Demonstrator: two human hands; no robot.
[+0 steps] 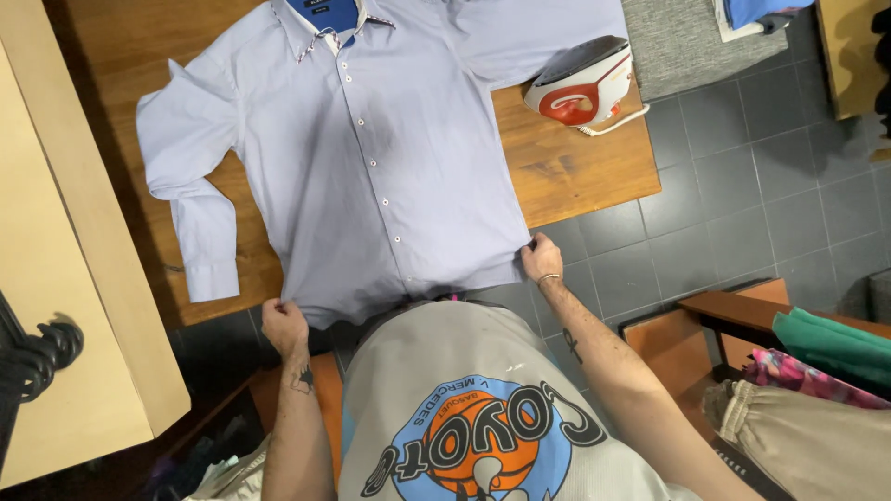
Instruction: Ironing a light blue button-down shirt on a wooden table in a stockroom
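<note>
Shirt [371, 158] lies buttoned, front up, flat on the desk [566, 167]. Your left hand [283, 325] and right hand [541, 258] fingers pinch shut on its hem corners at the near edge. Iron [580, 85] rests beside the right sleeve.

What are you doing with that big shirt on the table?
A person has a light blue button-up shirt laid flat, front up, on a wooden table. The left hand and right hand each grip a corner of the bottom hem at the table's near edge. A red and white iron stands on the table beside the shirt, untouched.
</note>
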